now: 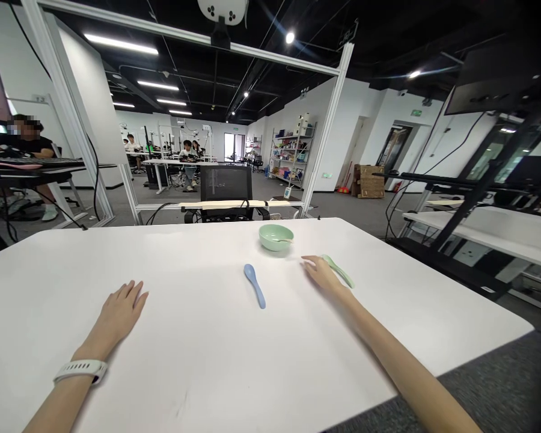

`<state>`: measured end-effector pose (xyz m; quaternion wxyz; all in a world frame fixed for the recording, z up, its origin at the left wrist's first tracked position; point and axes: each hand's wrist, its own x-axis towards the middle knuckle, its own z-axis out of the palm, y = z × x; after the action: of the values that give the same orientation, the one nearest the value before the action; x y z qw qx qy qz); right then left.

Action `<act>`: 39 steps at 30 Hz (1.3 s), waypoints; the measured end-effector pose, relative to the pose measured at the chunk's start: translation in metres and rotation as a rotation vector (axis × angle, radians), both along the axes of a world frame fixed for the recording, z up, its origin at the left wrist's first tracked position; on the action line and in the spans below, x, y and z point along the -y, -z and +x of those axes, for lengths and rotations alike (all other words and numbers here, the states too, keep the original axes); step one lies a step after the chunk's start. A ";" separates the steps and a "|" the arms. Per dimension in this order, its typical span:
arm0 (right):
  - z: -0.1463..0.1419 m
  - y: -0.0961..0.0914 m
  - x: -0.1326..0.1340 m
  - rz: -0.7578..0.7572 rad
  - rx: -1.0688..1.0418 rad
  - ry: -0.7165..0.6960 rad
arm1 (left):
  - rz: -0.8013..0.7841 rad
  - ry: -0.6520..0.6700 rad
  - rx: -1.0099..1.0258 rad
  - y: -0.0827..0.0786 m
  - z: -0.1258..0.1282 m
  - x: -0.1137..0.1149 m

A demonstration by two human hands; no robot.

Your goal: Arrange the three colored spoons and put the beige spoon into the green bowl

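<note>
Our forearms [415, 379] lay nearest, reaching up from the bottom of the view, with a white watch [81, 371] on the left wrist. Our left hand [119, 316] rested flat on the white bench [234, 373], fingers spread, its grip open and empty, with nothing close to it. Our right hand [324, 275] lay further out, its grip open too and closed on nothing. Its side sat against or just beside a green spoon [340, 270]; we could not tell whether they touched. That spoon lay slanted on the bench, to the right of a blue spoon [253, 285], which sat between our hands. Beyond them, near the far edge, stood a green bowl [276, 237], upright. Neither spoon was in a hand. Wide, open bench lay around both hands, and past its right edge showed grey carpet [478, 385].
</note>
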<state>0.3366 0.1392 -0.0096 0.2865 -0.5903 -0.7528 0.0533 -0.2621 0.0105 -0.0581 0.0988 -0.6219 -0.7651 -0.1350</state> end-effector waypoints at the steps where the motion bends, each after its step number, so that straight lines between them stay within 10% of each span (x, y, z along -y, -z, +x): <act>1: -0.003 -0.009 -0.005 0.019 -0.007 0.012 | 0.005 -0.002 -0.003 0.000 0.000 0.000; 10: -0.066 -0.091 -0.070 -0.068 0.292 0.101 | -0.040 -0.006 -0.013 -0.004 0.003 0.003; 24: -0.112 -0.090 -0.108 -0.201 0.368 0.249 | 0.014 -0.001 -0.013 -0.002 0.005 0.006; 31: -0.051 -0.099 -0.073 -0.135 0.303 0.333 | -0.003 0.011 -0.019 -0.004 0.007 0.005; 39: 0.060 -0.039 -0.011 -0.266 0.218 0.559 | 0.014 0.014 -0.019 0.003 0.003 0.003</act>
<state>0.3969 0.1503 0.0299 0.1284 -0.8085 -0.5743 0.0069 -0.2590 0.0079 -0.0610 0.1097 -0.6275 -0.7589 -0.1352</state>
